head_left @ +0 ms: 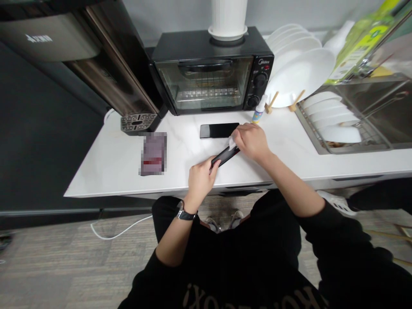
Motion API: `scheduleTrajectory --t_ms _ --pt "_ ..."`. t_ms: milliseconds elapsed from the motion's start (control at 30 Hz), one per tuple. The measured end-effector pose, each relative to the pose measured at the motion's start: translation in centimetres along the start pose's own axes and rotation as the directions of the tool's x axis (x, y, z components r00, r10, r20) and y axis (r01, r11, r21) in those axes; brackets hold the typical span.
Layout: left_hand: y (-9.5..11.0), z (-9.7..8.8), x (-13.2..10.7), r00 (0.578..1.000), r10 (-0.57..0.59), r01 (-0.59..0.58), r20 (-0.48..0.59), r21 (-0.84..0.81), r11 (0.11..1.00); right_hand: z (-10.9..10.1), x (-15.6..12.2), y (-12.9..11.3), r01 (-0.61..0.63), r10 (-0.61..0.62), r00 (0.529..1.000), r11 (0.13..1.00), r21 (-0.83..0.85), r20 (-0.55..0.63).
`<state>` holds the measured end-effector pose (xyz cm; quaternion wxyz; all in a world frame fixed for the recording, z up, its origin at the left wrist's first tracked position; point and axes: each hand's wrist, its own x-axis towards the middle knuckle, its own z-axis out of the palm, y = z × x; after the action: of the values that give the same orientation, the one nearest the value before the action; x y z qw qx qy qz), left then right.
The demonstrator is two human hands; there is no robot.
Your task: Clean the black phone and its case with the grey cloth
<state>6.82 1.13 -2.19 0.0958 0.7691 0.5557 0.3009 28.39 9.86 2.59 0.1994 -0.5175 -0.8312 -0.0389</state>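
My left hand point(201, 178) is closed around the near end of a black phone point(225, 156) held tilted above the white counter point(180, 146). At the phone's far end my right hand point(251, 140) pinches a small white wipe point(231, 143) against it. A second black phone point(219, 130) lies flat on the counter just behind my hands. A small white spray bottle point(259, 110) with a blue and yellow label stands upright beyond my right hand.
A black toaster oven point(210, 71) stands at the back with a white pot point(228, 19) on top. White plates point(302, 68) lean in a rack at right, beside a sink point(370, 116) holding more dishes. A water dispenser point(106, 64) and a blurred card point(153, 153) are at left.
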Motion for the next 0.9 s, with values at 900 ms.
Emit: scheduleTrajectory --t_ms 900 --pt "-0.7 0.3 0.0 1.0 -0.02 0.018 0.017 0.065 0.998 1.6 -1.3 -7.7 0.18 -0.172 0.982 0.978 0.106 -0.078"
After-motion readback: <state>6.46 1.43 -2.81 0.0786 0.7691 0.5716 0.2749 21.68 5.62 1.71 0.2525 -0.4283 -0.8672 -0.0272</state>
